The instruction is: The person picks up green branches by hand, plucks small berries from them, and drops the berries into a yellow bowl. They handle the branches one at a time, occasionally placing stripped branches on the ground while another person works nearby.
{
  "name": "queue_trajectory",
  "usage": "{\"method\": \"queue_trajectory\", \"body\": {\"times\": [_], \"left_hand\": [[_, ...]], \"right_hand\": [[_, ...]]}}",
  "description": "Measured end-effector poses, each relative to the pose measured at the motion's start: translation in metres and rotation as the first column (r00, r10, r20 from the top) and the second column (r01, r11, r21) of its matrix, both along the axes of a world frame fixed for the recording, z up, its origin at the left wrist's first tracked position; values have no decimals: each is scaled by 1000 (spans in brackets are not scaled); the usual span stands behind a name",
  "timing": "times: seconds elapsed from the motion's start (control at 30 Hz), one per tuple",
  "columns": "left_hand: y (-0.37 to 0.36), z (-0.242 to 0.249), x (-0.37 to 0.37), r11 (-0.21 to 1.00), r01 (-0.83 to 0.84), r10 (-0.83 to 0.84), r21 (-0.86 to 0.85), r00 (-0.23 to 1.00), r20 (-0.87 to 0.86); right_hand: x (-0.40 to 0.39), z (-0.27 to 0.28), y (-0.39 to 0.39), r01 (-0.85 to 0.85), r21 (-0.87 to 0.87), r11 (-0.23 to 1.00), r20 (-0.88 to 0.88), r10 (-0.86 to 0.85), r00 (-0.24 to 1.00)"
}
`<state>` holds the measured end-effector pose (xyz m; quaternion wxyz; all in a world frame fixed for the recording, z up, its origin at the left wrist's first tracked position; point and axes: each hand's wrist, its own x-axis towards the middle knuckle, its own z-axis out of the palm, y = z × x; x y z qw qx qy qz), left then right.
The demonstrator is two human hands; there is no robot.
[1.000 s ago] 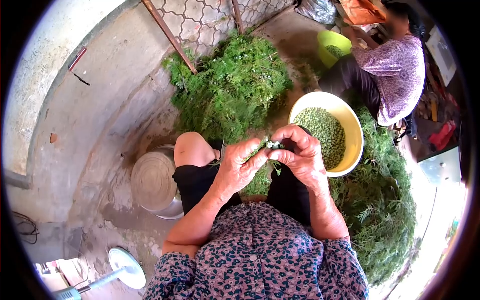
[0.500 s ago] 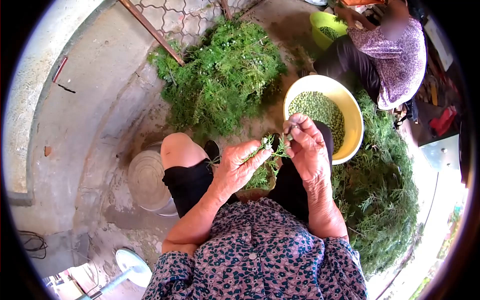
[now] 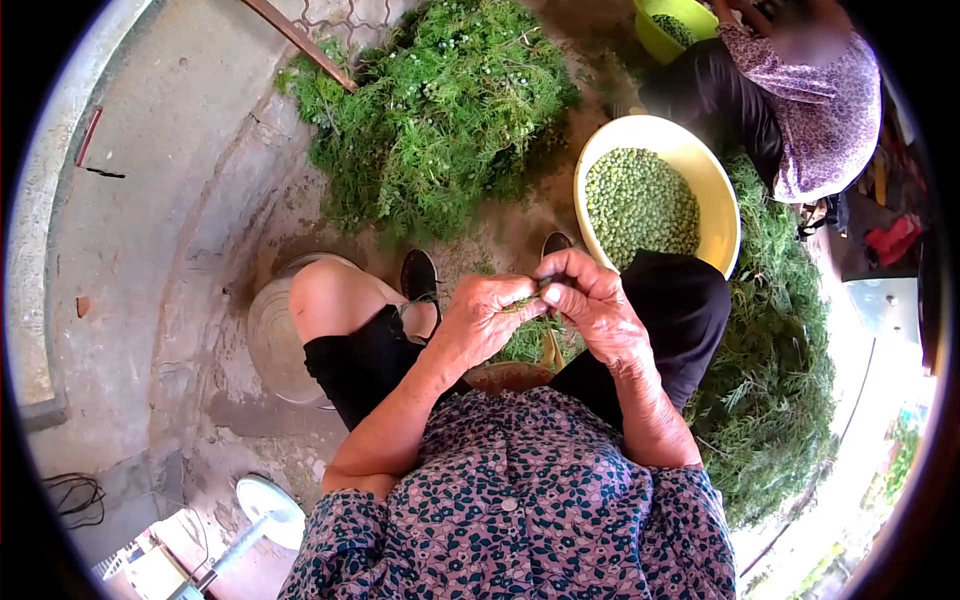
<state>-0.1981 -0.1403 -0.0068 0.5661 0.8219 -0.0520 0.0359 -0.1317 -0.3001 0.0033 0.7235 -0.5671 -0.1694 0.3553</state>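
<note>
My left hand is closed in a pinch around a small green conifer sprig, most of which its fingers cover. Fingertip to fingertip with it, my right hand is also pinched at the sprig's end; what lies between its fingers is hidden. Beyond the right hand stands a pale yellow basin holding many round green berries. Below both hands, between my knees, a container shows its brownish rim, with loose green sprigs around it.
A big heap of berry-bearing conifer branches lies ahead. More cut greenery is piled at the right. A round metal lid or pot stands by my left knee. At upper right sits another person near a lime-green basin.
My right hand has moved left and down to meet the left hand at the sprig. The view has shifted, so the yellow basin and branch heap appear higher.
</note>
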Motion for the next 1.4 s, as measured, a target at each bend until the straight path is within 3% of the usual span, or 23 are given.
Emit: {"method": "queue_trajectory", "body": {"times": [0.07,0.13,0.17,0.2,0.23,0.27,0.3,0.37,0.43,0.5,0.53,0.6,0.63,0.73,0.77,0.87,0.93,1.0,1.03,1.07,1.27,1.33,1.4], "left_hand": [[-3,-1,0,994,-38,32,-102,998,-56],[-7,0,3,977,-78,57,-199,992,-109],[-7,0,6,896,-239,170,-374,963,-209],[-5,0,8,759,-403,262,-511,908,-326],[2,-8,10,491,-501,259,-713,865,-429],[8,-7,14,341,-552,294,-761,831,-472],[17,-9,15,255,-483,244,-838,870,-428],[35,-16,16,63,-339,161,-939,932,-325],[47,-22,16,-60,-235,119,-970,963,-241],[53,-23,16,-152,-202,137,-967,965,-223],[54,-23,16,-192,-210,143,-959,960,-239],[56,-25,17,-224,-195,136,-955,964,-229],[56,-26,17,-224,-199,130,-954,964,-231],[55,-24,22,-290,-261,139,-921,940,-311],[57,-25,21,-308,-262,136,-915,939,-315],[60,-26,21,-325,-260,138,-909,938,-317],[62,-29,19,-347,-220,127,-912,952,-278],[66,-31,17,-358,-195,112,-913,962,-250],[67,-31,17,-350,-188,123,-918,962,-243],[70,-30,16,-341,-179,135,-923,962,-236],[87,-18,17,-289,-328,224,-900,890,-396],[89,-25,19,-247,-343,254,-906,880,-402],[101,-45,18,-214,-250,186,-944,939,-290]], "right_hand": [[3,0,-3,60,-59,996,-226,-71,972],[5,-5,-6,169,-108,980,-181,-187,965],[11,-4,-10,236,-140,962,-185,-259,948],[19,-3,-15,295,-170,940,-190,-325,926],[30,-5,-22,365,-207,908,-107,-392,914],[43,-9,-30,434,-236,869,-21,-452,892],[58,-14,-41,474,-321,820,166,-444,880],[89,-31,-72,599,-415,685,545,-340,766],[109,-43,-94,752,-441,490,824,-111,556],[116,-45,-102,867,-426,261,904,173,392],[115,-49,-103,867,-427,258,903,175,393],[110,-50,-100,789,-442,427,888,83,452],[102,-54,-93,682,-445,580,820,-41,570],[59,-49,-56,322,-438,840,722,115,683],[45,-44,-45,218,-478,851,608,141,782],[25,-63,-33,-24,-396,918,423,206,882],[14,-56,-25,-22,-381,924,646,283,709],[7,-58,-25,14,-491,871,705,388,594],[1,-56,-25,101,-534,839,702,375,605],[0,-54,-27,52,-502,863,656,341,673],[-1,-1,-60,4,-397,918,697,299,652],[-1,14,-83,-16,-475,880,321,190,928],[3,29,-112,70,-538,840,248,78,965]]}}
